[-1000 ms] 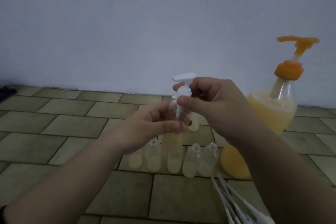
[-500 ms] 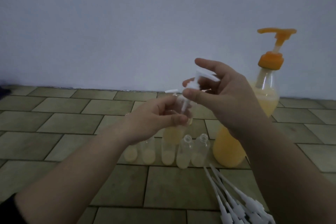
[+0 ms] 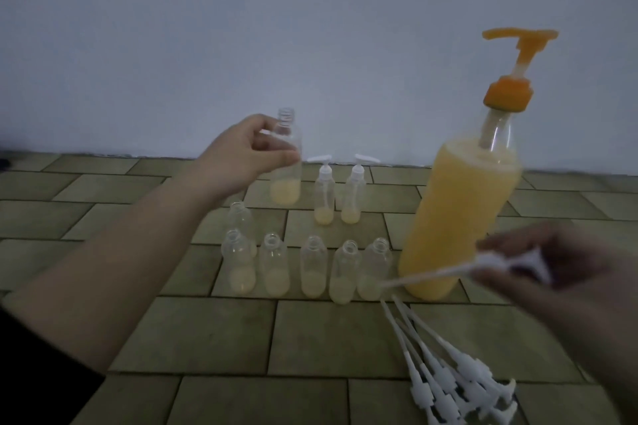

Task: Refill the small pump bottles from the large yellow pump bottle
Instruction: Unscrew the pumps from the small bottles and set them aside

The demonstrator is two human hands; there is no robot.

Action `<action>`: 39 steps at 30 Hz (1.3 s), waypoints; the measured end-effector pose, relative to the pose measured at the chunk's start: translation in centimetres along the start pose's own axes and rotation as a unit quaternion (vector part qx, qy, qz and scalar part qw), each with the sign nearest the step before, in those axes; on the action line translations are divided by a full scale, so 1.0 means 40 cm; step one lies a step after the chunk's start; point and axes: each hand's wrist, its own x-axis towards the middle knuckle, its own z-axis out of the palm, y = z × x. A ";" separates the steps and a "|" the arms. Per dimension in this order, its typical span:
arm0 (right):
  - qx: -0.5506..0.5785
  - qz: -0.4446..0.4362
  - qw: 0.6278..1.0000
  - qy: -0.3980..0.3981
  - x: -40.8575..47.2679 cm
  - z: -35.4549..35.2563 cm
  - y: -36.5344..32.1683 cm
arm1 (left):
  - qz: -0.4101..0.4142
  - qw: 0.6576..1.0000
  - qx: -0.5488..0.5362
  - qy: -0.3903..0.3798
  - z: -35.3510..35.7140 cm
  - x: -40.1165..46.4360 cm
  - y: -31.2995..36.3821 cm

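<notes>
1. An uncapped small bottle [image 3: 286, 162] is gripped around its upper body by the left hand [image 3: 247, 155], above the tiled floor [image 3: 138, 338] near the wall.
2. A removed white pump head [image 3: 497, 260] is pinched in the right hand [image 3: 549, 262], its dip tube pointing left towards the front row.
3. The large yellow pump bottle [image 3: 462, 214] stands at the right, nearly full and probably heavy; a hold around the body seems safest.
4. The open small bottles [image 3: 310, 269] look light, thin-walled and easily tipped.
5. Two capped bottles [image 3: 340, 193] stand behind the front row.
6. Loose pump heads [image 3: 459, 386] lie at the floor's near edge.
</notes>
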 end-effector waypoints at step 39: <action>-0.176 -0.203 0.963 0.017 0.158 0.201 -0.004 | -0.168 0.899 0.377 -0.148 0.177 0.282 -0.104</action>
